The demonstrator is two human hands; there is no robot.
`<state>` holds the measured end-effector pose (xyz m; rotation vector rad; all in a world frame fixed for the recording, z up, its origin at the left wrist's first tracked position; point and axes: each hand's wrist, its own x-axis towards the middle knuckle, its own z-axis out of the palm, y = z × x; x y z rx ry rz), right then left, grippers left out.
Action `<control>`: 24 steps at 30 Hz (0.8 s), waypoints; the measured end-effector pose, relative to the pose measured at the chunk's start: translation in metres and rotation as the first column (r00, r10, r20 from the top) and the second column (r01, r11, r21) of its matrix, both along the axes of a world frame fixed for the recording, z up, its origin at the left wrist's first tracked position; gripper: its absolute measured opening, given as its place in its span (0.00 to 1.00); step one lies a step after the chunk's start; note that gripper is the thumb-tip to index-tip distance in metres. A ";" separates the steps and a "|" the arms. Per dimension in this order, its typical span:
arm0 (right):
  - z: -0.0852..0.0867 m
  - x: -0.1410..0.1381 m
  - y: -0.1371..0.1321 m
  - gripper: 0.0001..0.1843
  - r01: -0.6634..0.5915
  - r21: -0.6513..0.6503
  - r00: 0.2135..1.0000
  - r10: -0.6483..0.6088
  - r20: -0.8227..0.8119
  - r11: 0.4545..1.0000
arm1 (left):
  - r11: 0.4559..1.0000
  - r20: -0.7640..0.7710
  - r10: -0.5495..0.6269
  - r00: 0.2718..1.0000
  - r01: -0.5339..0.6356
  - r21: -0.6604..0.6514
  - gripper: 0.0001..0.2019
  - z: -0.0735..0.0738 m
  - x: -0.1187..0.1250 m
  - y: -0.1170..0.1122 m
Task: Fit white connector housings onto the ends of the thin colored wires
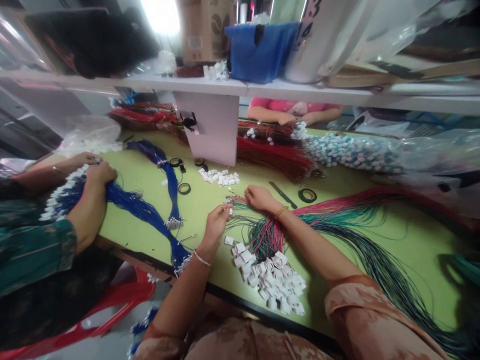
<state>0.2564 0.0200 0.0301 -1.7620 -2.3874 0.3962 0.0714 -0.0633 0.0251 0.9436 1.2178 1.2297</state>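
My left hand [216, 225] is closed in a pinch on a small white connector housing [230, 212]. Just to its right, my right hand [259, 199] has its fingers curled over thin wires, whose ends stick out to the left. The exact grip of those fingers is partly hidden. Under my right wrist lies a bundle of pink and green wires [275, 232], which trails off to the right across the table. A heap of white plastic housings [273, 280] sits nearest my body, below both hands.
At left, a co-worker's hands [99, 172] hold blue wires [131, 205] with white ends. Tape rolls [307, 195], a dark flat blade-like strip [282, 194] and more white pieces [219, 177] lie on the green table [150, 240]. Above runs a shelf [240, 89] with a blue bin [262, 52].
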 end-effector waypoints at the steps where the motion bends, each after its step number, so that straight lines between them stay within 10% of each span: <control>1: -0.001 0.002 0.000 0.14 0.027 0.025 1.000 -0.026 -0.015 0.999 | 1.000 -0.009 0.003 1.000 -0.003 0.006 0.13 0.000 0.000 0.000; 14: 0.020 -0.037 0.008 0.08 -0.096 0.082 0.764 0.127 -0.633 0.992 | 0.997 0.069 0.023 0.997 -0.028 0.066 0.13 -0.003 0.003 0.000; 24: 0.014 -0.017 -0.041 0.13 -0.200 0.025 0.729 0.166 -0.664 0.979 | 1.000 0.397 0.007 0.918 0.003 -0.024 0.06 -0.003 0.007 0.002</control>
